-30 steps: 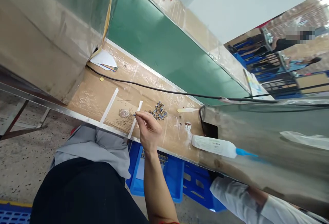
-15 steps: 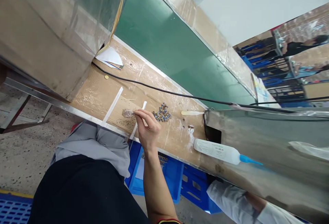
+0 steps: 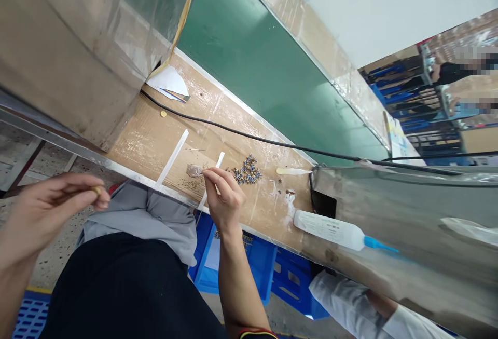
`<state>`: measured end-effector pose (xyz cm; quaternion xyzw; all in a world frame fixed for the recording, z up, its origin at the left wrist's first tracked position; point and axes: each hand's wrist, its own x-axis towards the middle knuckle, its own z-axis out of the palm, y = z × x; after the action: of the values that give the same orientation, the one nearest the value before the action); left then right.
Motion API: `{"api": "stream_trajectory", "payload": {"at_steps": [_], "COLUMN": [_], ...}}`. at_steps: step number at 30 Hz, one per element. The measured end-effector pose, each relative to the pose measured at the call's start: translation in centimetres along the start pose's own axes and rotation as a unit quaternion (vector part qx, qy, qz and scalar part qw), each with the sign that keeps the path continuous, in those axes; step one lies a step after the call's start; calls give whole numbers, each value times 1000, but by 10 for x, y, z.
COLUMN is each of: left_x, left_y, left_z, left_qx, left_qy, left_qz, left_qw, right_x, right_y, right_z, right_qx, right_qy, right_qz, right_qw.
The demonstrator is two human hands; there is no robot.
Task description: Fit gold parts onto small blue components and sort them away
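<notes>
My left hand point(image 3: 58, 206) is raised over the table's front edge at the left, thumb and fingers pinched on a small brass-coloured piece point(image 3: 96, 190). My right hand point(image 3: 225, 193) is above the cardboard-topped bench, its fingertips pinched at the edge of a clear, glossy patch point(image 3: 193, 171). What those fingertips hold is too small to make out. Tiny dark specks point(image 3: 190, 186) are scattered just in front of the patch. Right of this hand lies a loose pile of small blue and brass-coloured parts point(image 3: 249, 170).
A black cable point(image 3: 241, 134) crosses the bench. A white bottle with a blue nozzle point(image 3: 330, 229) lies at the right, near a pale spatula-like strip point(image 3: 295, 171). A yellow disc point(image 3: 163, 113) and white paper point(image 3: 169, 82) lie further left. Below is a blue tray point(image 3: 262, 271). Another person's sleeve point(image 3: 334, 292) shows lower right.
My left hand has come into view from the left, pinching the small brass-coloured piece. The right hand stays by the clear patch with nearly the same pinch.
</notes>
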<state>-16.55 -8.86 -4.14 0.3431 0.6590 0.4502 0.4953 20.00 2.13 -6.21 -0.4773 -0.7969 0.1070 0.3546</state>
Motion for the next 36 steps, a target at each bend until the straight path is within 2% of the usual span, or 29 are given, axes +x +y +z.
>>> {"api": "stream_trajectory", "payload": {"at_steps": [3, 8, 12, 15, 18, 25, 31, 36], "left_x": [4, 24, 31, 32, 34, 37, 36, 36], "left_y": [-6, -8, -11, -17, -24, -26, -25, -24], "left_z": [42, 93, 125, 141, 147, 142, 142, 142], "left_qx": [-62, -136, -153, -151, -154, -157, -148, -142], "left_qy": [-58, -134, -143, -139, -126, -125, -130, -129], "left_qz": [-46, -34, -12, 5, 12, 8, 2, 5], "left_qw": [995, 981, 978, 979, 980, 980, 980, 981], "right_x": [-1, 2, 4, 4, 5, 6, 2, 2], "right_y": [-3, -6, -9, -10, -12, -13, -7, -7], "right_z": [2, 2, 2, 3, 2, -5, -4, -5], "right_qx": [-20, -13, -15, -22, -22, 35, 58, 44], "right_qy": [1, 12, 12, 17, 17, 16, -9, -2], "right_qz": [-3, 6, 11, 14, 22, 74, 68, 66], "right_qw": [1000, 1000, 1000, 1000, 999, 997, 996, 997]}}
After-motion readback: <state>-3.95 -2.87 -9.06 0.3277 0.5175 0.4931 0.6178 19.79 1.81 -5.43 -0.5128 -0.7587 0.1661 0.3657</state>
